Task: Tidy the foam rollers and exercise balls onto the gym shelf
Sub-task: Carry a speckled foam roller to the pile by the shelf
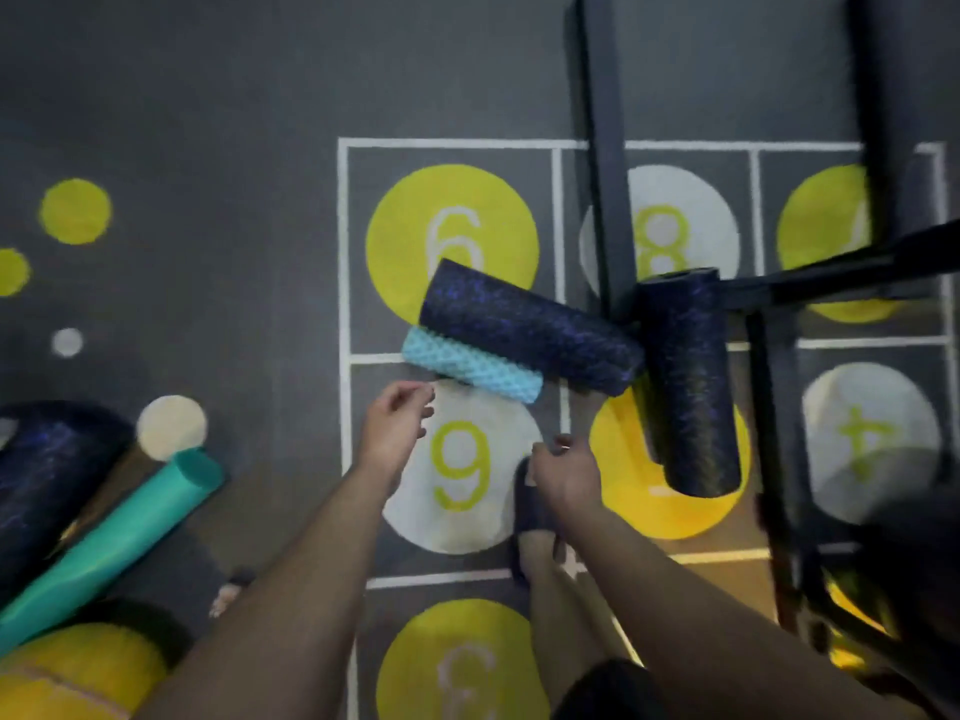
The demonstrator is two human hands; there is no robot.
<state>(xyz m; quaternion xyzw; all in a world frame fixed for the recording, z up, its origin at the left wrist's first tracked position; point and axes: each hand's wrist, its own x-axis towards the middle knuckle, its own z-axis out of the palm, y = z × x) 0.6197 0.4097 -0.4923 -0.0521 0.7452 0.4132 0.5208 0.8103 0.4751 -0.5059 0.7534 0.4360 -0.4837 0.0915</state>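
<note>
The numbered gym floor (208, 122) held loose rollers. Both hands, left hand (396, 423) and right hand (563, 472), were empty and half-curled, apparently positioned to grasp the textured teal roller (470, 371).

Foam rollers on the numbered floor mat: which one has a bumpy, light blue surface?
The small textured roller, just ahead of the left hand. The two beside it, the angled roller and the frame-side roller, are dark speckled and bigger.

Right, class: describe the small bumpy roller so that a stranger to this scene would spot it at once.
Find the white floor circle numbered 9, just ahead of the two hands. Along its top edge lies the light blue roller, pressed against a bigger dark speckled roller. It is the shortest and thinnest, and the only one with a knobbly surface.
</note>
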